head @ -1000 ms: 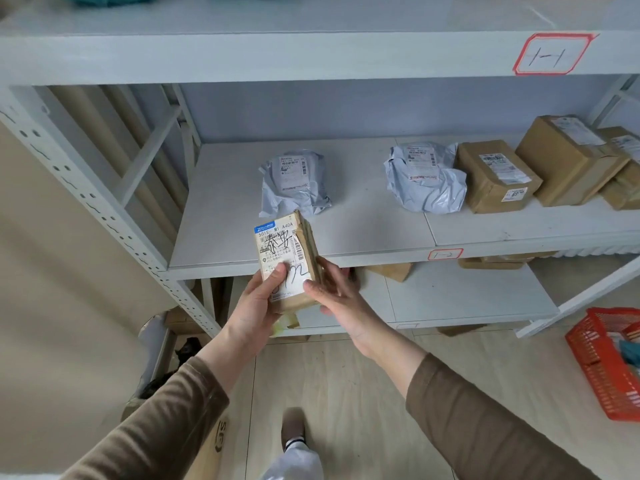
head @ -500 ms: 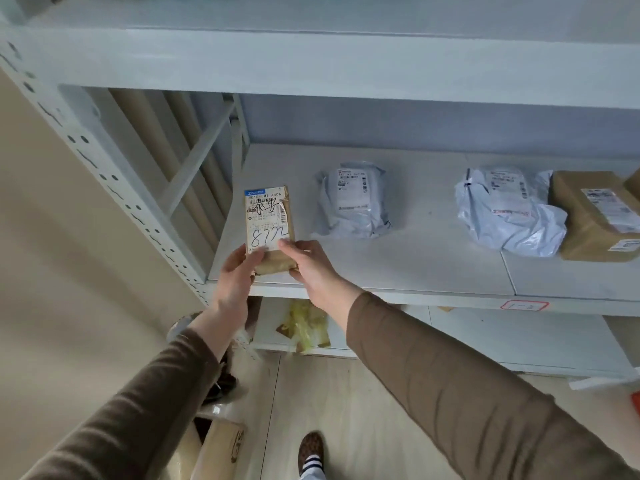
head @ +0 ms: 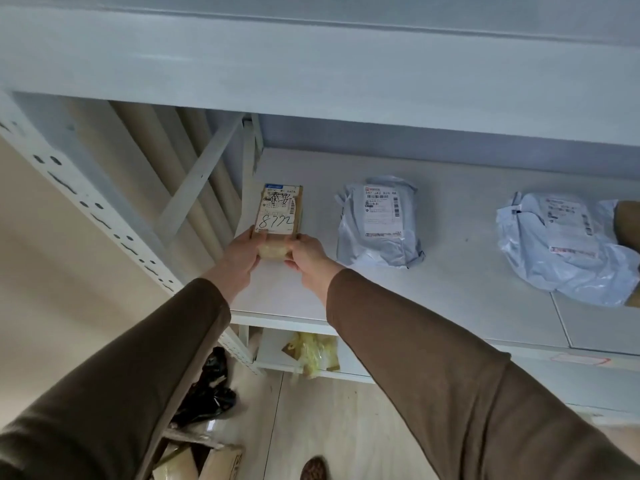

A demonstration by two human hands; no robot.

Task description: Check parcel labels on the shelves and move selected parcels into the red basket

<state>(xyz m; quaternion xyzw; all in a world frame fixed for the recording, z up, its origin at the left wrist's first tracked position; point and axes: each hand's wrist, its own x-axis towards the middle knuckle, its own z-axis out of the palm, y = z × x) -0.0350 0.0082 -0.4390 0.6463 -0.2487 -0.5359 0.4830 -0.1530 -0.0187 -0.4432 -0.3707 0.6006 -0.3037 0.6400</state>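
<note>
**Both hands on a small brown parcel at the left end of the shelf**

A small brown parcel (head: 279, 216) lies at the left end of the white shelf (head: 450, 299), label upward, with "8772" handwritten in black across the white label. Whether its underside rests fully on the shelf board cannot be told. The left hand (head: 239, 259) grips the near left corner of the parcel, its fingers (head: 254, 237) curled around the edge. The right hand (head: 306, 259) grips the near right corner in the same way, thumb and fingers wrapped around the end closest to the person. Both arms wear brown sleeves (head: 433, 358) that reach from the bottom of the view up to the wrists.

Just to the right of the held parcel, apart from it, a grey plastic mailer (head: 379, 223) lies flat on the same shelf with its printed label facing up. Further right lies a second grey mailer (head: 568, 244), crumpled, and beside it the edge of a brown box (head: 628, 223) shows at the picture border.

On the lower shelf a yellow plastic-wrapped item (head: 313, 351) sits near the front edge. A black bag (head: 207, 389) and cardboard (head: 201, 459) lie on the floor by the perforated upright (head: 104, 216) of the rack.
</note>
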